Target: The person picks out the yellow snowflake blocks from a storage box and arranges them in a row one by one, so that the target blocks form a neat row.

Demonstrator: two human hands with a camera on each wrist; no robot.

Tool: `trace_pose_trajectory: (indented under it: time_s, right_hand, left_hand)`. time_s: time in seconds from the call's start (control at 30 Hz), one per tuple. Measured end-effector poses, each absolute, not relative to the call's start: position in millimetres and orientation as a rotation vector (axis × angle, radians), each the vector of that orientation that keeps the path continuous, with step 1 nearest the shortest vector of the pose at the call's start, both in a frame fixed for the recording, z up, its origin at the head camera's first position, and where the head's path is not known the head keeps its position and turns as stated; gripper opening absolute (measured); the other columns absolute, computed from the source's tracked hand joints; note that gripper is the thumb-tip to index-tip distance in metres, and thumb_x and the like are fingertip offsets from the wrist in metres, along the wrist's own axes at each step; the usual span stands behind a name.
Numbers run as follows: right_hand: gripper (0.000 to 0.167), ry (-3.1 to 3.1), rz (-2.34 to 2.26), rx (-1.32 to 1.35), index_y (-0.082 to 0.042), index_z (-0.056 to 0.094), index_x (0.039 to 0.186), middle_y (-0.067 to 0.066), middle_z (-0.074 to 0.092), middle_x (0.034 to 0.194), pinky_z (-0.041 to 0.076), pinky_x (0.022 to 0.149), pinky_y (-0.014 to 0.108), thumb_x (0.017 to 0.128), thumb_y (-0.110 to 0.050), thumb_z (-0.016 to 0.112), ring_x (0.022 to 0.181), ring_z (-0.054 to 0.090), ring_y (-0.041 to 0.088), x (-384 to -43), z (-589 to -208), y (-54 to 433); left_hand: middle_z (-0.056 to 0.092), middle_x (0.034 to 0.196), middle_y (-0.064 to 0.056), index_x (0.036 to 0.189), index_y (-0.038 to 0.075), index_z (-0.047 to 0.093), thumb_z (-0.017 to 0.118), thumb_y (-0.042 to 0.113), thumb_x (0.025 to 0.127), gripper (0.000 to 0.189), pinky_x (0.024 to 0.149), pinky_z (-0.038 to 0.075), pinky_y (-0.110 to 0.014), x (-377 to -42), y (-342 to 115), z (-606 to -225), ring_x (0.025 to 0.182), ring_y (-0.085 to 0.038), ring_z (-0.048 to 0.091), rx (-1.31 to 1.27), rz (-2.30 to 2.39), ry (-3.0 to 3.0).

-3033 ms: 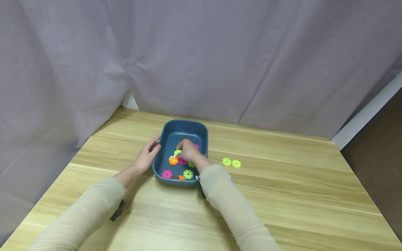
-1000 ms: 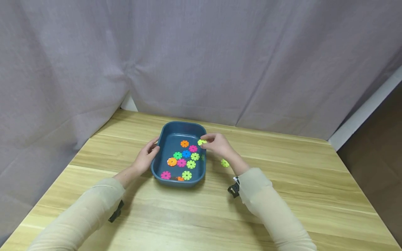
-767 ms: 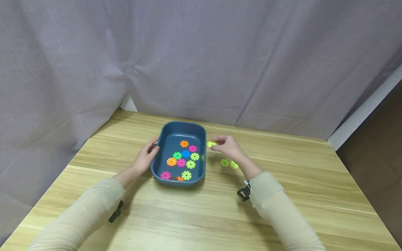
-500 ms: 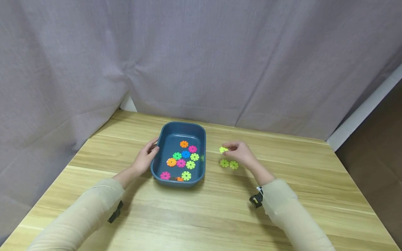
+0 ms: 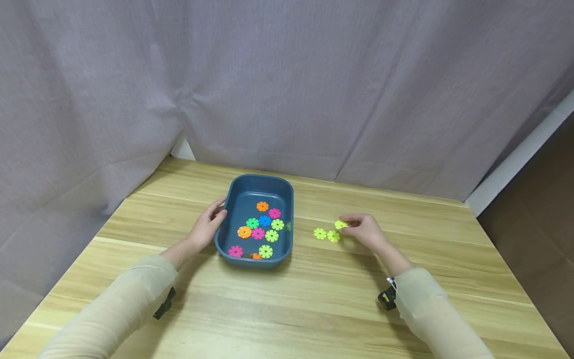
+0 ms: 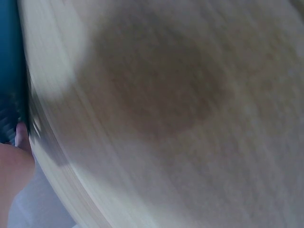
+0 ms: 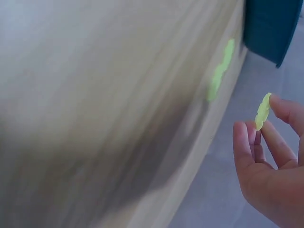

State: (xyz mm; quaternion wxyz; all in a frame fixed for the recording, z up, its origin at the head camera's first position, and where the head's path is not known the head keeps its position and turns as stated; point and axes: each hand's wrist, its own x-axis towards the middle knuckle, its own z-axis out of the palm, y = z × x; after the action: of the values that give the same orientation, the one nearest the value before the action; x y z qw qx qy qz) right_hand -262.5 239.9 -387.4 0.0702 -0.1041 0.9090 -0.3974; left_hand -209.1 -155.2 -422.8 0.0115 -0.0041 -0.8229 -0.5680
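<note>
In the head view my right hand (image 5: 366, 231) pinches a yellow-green notched interlocking disc (image 5: 341, 225) between thumb and fingertips, above the table. The right wrist view shows that disc (image 7: 262, 112) edge-on. Just left of it, two more yellow-green discs (image 5: 320, 234) lie side by side on the wood. My left hand (image 5: 206, 225) rests against the left side of a dark blue rectangular tub (image 5: 254, 265), its thumb at the rim. Several orange, pink, green, blue and yellow-green discs (image 5: 265, 221) lie spread on the tub's floor.
The wooden table (image 5: 278, 314) runs back to a grey curtain (image 5: 269, 89). A brown panel (image 5: 533, 199) stands at the right edge. Black straps (image 5: 388, 297) sit at both wrists.
My right hand has lifted a yellow-green disc out of the tub, over its right wall, and carried it right, near the two discs on the table. My left hand has stayed at the tub.
</note>
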Motion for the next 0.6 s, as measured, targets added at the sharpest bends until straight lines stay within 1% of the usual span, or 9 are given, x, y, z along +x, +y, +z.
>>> trace_pose_trajectory:
  time_s: [0.13,0.27,0.43,0.53,0.6]
  right_hand:
    - [0.039,2.737,-1.168,-0.340,0.010,0.061,0.115,0.027,0.062,0.115,0.047,0.073,0.015,0.080,-0.006,0.068,0.086,0.056,0.012,-262.6,-395.2,250.7]
    - [0.038,2.741,-1.099,-0.339,0.008,0.062,0.113,0.025,0.063,0.114,0.046,0.074,0.019,0.080,-0.007,0.069,0.090,0.056,0.017,-262.4,-403.6,258.3]
    - [0.038,2.755,-1.034,-0.342,0.009,0.062,0.114,0.026,0.061,0.116,0.047,0.078,0.028,0.079,-0.005,0.068,0.096,0.055,0.026,-261.5,-409.2,262.9]
    - [0.039,2.786,-0.989,-0.358,0.010,0.061,0.113,0.026,0.062,0.113,0.048,0.078,0.032,0.077,-0.003,0.068,0.093,0.055,0.027,-260.4,-409.6,262.2]
    - [0.039,2.809,-0.948,-0.378,0.011,0.062,0.112,0.026,0.062,0.109,0.049,0.075,0.031,0.076,-0.001,0.067,0.090,0.055,0.026,-259.7,-410.2,261.3]
  left_hand:
    - [0.048,0.133,-0.026,0.146,0.008,0.029,0.040,0.020,0.100,0.049,0.107,0.035,-0.049,-209.7,-154.8,-422.9,0.124,-0.037,0.045,-0.005,-1.767,-2.567]
    - [0.048,0.133,-0.027,0.146,0.007,0.029,0.040,0.020,0.100,0.049,0.107,0.036,-0.049,-209.0,-155.0,-422.4,0.124,-0.037,0.045,-0.008,-1.767,-2.566]
    - [0.047,0.134,-0.027,0.147,0.006,0.027,0.038,0.021,0.101,0.050,0.107,0.036,-0.049,-208.4,-155.6,-422.8,0.124,-0.038,0.045,-0.030,-1.773,-2.565]
    - [0.047,0.135,-0.027,0.147,0.006,0.026,0.039,0.021,0.101,0.050,0.107,0.036,-0.049,-208.5,-155.5,-422.9,0.125,-0.038,0.044,-0.038,-1.769,-2.566]
    - [0.047,0.134,-0.028,0.147,0.006,0.027,0.039,0.021,0.101,0.050,0.107,0.036,-0.049,-208.6,-155.4,-422.9,0.124,-0.038,0.045,-0.039,-1.764,-2.565]
